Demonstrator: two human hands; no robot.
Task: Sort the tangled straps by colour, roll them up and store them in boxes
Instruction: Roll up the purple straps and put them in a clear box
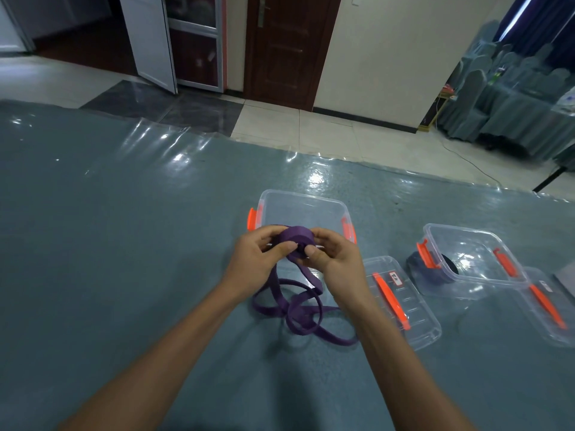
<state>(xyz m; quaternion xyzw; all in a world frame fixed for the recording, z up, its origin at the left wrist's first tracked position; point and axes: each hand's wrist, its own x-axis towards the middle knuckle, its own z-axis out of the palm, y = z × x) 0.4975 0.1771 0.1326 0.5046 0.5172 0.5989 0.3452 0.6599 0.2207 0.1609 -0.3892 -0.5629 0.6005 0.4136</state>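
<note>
Between both hands (253, 259) (337, 264), purple strap roll (295, 240)

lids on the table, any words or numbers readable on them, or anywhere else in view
Red-edged sticker on the near lid: dark characters, too blurred to read.
Second sticker on the right lid: too small and blurred to read.
No other text shows.

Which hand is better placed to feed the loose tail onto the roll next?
Probably left: the left hand grips the purple strap where its tail leaves the roll; the right hand pinches the roll.
</note>
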